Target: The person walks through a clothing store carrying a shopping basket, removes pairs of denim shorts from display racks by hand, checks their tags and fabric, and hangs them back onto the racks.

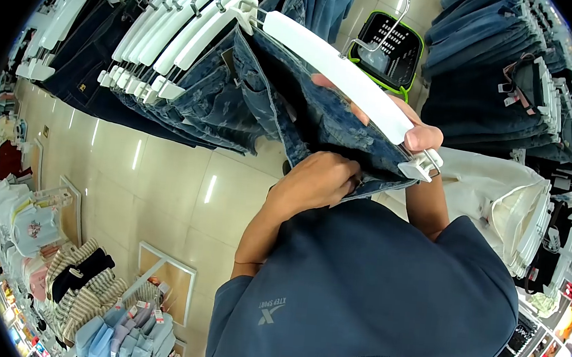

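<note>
Person handling a mottled blue denim garment (370, 145)
Right hand (423, 137) is gripping a curved white plastic hanger (350, 72); left hand's (316, 181) fingers are clutching the waistband (384, 186), seemingly clipped beside the right thumb, not yet closed.

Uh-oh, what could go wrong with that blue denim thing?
The right hand grips the curved white plastic hanger; if it loosens, the hanger might drop.

The left hand is at the open top of the blue denim garment; a hard tug might pull it from the white plastic clip.
</note>
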Demonstrator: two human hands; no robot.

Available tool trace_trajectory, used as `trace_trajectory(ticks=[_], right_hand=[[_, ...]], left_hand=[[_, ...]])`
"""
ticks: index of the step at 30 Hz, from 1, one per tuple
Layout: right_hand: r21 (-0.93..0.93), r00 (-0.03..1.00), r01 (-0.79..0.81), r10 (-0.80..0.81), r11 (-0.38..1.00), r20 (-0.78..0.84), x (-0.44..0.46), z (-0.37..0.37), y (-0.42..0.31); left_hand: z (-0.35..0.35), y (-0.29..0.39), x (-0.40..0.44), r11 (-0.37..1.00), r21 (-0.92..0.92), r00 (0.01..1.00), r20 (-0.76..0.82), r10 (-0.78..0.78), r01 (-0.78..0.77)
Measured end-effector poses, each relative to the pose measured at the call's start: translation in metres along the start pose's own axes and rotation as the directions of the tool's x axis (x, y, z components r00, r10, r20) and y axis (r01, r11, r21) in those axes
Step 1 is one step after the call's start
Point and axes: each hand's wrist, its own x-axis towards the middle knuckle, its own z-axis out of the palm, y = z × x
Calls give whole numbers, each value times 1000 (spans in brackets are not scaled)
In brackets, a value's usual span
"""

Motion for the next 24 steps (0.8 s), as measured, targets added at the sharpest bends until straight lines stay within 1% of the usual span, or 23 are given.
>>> trace_trajectory(ticks=[1, 4, 8, 11, 14, 17, 20, 24], right_hand=[[1, 1000, -3, 3, 1000, 3, 0, -1, 0], [20, 1000, 9, -8, 1000, -29, 0, 1, -3], [32, 998, 16, -14, 999, -60, 3, 7, -6], [38, 997, 23, -20, 999, -77, 5, 11, -8], [41, 995, 30, -26, 999, -95, 5, 16, -11], [40, 994, 28, -24, 999, -109, 5, 21, -15], [39, 992, 28, -23, 999, -123, 6, 23, -17], [32, 994, 3, 1, 999, -112, 5, 18, -15]], left_hand=[[0, -1, -1, 997, -73, 999, -29, -22, 20], [-6, -2, -3, 972, -214, 991, -72, -116, 98], [-5, -9, -8, 923, -361, 985, -51, -164, 135], [-10, -10, -11, 899, -396, 981, 17, -194, 185], [-6, -14, -12, 891, -417, 980, 1, -198, 180], [-6, -12, -13, 878, -428, 972, 3, -235, 214], [-12, -10, -13, 862, -445, 970, 69, -235, 240], [-12, -12, -14, 844, -498, 977, 32, -213, 200]])
